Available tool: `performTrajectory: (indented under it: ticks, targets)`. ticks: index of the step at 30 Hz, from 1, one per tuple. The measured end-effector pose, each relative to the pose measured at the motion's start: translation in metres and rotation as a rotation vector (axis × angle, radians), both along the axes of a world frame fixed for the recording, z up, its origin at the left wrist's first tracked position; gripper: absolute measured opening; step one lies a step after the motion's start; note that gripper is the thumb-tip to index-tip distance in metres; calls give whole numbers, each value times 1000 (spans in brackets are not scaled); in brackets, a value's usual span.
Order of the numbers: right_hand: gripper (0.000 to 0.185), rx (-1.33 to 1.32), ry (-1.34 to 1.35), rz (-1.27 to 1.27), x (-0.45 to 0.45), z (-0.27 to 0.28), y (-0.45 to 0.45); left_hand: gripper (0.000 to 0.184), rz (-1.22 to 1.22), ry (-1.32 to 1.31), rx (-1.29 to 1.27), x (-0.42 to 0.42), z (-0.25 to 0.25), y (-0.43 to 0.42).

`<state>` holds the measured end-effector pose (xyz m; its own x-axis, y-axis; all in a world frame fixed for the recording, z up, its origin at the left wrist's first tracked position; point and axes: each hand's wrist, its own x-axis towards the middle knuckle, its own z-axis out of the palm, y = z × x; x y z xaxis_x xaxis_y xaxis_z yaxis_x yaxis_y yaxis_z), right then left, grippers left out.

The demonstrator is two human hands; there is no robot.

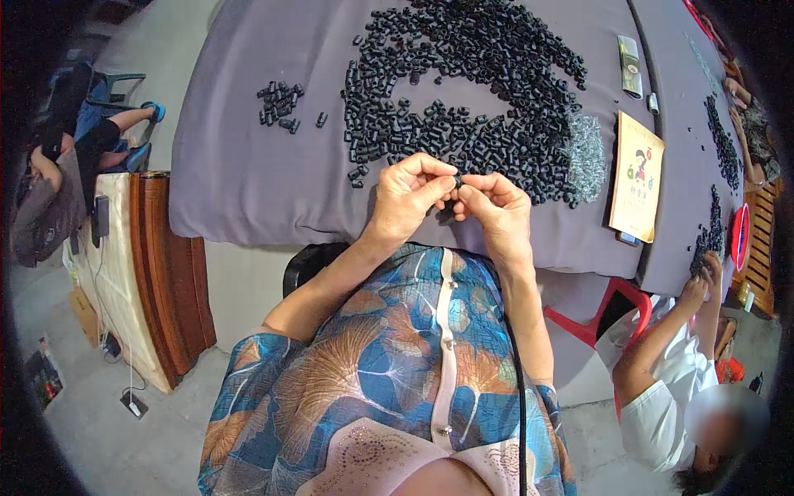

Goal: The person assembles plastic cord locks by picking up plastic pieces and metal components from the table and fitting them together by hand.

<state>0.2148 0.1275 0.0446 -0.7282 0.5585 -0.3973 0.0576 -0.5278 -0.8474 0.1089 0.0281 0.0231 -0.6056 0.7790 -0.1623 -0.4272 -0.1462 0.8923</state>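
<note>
My left hand (409, 197) and my right hand (499, 211) meet above the near edge of the cloth-covered table. Both pinch a small black plastic piece (458, 180) between thumb and fingertips; the fingers hide most of it. Just beyond them spreads a large heap of small black cylinder-like pieces (447, 124). Left of the heap lies a smaller group of similar pieces (279, 101), with a single one (321, 120) beside it. Touching the heap's right side is a pile of small clear pieces (585, 157).
A yellowish booklet (637, 178) and a small packet (629, 66) lie right of the heaps. At the right, a person in white (662, 413) handles black pieces by a red chair (595, 326). Another person (62, 157) sits far left, near a wooden cabinet (174, 273).
</note>
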Motion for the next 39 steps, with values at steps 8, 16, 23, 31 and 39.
performTrajectory:
  ticks: [8,16,23,31,39]
  targets:
    - [10,16,74,19,2,-3,6,10,42,190,54,4,3,3]
    - [8,407,-9,-126,-7,-3,-11,8,126,237,13,7,-1,8]
    - [11,341,5,-115,-8,-4,-13,8,93,95,27,5,-2,7]
    - [13,258,55,-54,-3,0,-9,10,48,-27,41,6,-4,4]
    - [10,292,1,-14,-1,-3,-7,12,36,-95,4,8,-1,2]
